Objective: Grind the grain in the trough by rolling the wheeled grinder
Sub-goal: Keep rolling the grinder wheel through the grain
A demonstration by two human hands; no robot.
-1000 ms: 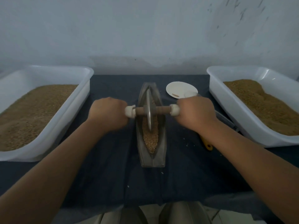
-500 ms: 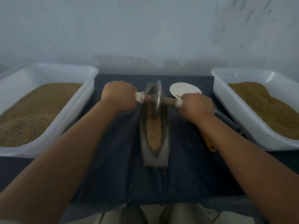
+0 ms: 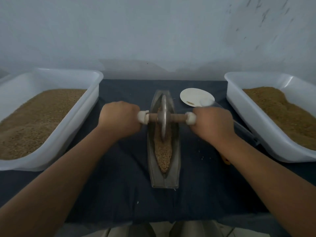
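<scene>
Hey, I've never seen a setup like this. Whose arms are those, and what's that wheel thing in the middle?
This is shot from a camera on a person's head, looking down, so the arms are theirs. The left hand and right hand each grip one end of the wheeled grinder, a metal disc on a wooden axle. It stands in a narrow trough holding grain. On the dark cloth sit a left tub and a right tub of brown grain, and a small plate.

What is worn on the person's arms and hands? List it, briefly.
Nothing worn shows. The left hand and right hand are bare: no gloves, rings or watch visible. The left forearm and right forearm are bare too, with no sleeve in frame.
</scene>
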